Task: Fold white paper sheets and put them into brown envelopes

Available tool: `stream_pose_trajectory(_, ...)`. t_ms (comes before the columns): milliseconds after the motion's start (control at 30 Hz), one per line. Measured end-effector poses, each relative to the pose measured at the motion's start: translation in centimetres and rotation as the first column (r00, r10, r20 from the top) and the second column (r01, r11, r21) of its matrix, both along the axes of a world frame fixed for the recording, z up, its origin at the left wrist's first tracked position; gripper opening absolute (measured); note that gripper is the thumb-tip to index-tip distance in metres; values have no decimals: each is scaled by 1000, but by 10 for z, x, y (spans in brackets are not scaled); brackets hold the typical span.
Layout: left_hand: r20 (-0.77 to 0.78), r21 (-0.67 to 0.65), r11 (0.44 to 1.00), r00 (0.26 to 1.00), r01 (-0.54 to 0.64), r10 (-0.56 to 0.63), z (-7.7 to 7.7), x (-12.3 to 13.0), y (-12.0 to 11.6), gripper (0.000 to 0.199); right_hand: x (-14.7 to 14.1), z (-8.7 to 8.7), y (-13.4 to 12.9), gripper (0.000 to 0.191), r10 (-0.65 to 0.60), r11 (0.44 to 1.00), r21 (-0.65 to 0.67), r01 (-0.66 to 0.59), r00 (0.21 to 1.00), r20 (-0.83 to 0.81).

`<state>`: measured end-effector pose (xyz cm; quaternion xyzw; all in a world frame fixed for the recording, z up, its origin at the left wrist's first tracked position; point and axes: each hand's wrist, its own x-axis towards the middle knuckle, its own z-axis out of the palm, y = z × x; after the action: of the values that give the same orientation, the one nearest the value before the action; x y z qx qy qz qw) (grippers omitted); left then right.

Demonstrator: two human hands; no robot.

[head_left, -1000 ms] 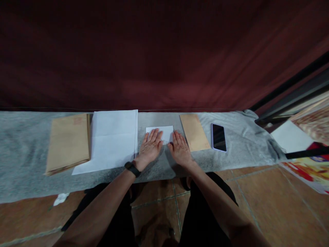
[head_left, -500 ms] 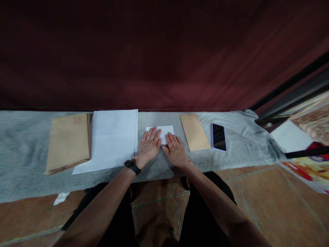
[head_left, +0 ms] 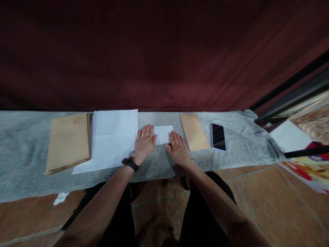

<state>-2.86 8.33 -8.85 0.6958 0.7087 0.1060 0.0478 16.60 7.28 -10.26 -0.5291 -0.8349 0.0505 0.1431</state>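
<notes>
Between my hands lies a small white folded paper, flat on the grey cloth. My left hand rests flat at its left end, fingers stretched out and partly over the paper's edge. At the lower right corner of the paper is my right hand, palm down with the fingers extended. Neither hand grips anything. Left of my left hand is a stack of large white paper sheets. A single brown envelope lies just right of my right hand.
Several brown envelopes are stacked at the left, overlapping the white sheets. A phone lies to the right of the single envelope. Dark red fabric hangs behind the cloth-covered surface. A crumpled white tissue is on the tiled floor.
My left hand has slid left across the small paper, uncovering more of it. My right hand has shifted slightly right and down. The other things have stayed in place.
</notes>
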Motion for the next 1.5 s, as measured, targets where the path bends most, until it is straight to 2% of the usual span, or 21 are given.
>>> stream_pose_trajectory(300,15,69,997,1000,15,-16,15,-12,12,54,-2,2,0,63,-11,1000,-22,11,1000,-14)
stream_pose_trajectory(467,-17,67,998,1000,18,-17,14,-19,19,48,-3,3,0,62,-10,1000,-22,10,1000,-16)
stream_pose_trajectory(667,33,107,994,999,-1,-3,14,-18,21,42,-5,3,0,63,-10,1000,-16,10,1000,-2)
stream_pose_trajectory(867,211,111,993,977,-42,18,10,-25,27,25,-7,2,0,62,-14,1000,-11,14,1000,3)
stream_pose_trajectory(967,381,82,991,922,-106,67,8,-31,33,11,-6,2,1,66,1,1000,-16,-1,1000,14)
stream_pose_trajectory(1033,555,38,986,824,-164,115,9,-34,34,6,-4,3,2,72,23,999,-23,-22,1000,18)
stream_pose_trajectory(1067,651,16,982,747,-187,132,10,-34,34,7,-3,4,2,75,35,999,-30,-35,999,20)
stream_pose_trajectory(1133,826,-30,976,545,-214,145,13,-33,32,11,-3,7,2,79,61,997,-43,-60,998,19)
stream_pose_trajectory(1200,932,-95,973,324,-209,161,20,-31,29,16,-4,13,2,80,85,995,-52,-85,996,8)
stream_pose_trajectory(1267,972,-164,971,141,-177,189,28,-30,26,22,-6,21,3,71,96,993,-64,-97,995,-21)
stream_pose_trajectory(1333,980,-198,971,-12,-133,198,36,-29,24,26,-7,28,5,57,77,992,-91,-84,994,-82)
stream_pose_trajectory(1400,966,-218,973,-156,-71,205,43,-28,24,27,-8,33,8,49,33,988,-143,-65,976,-216)
stream_pose_trajectory(1467,946,-236,971,-238,-30,222,47,-26,24,36,-9,34,12,45,-49,976,-213,-48,902,-428)
stream_pose_trajectory(1500,943,-243,970,-242,-27,230,47,-24,23,40,-9,33,15,46,-103,966,-254,-45,833,-543)
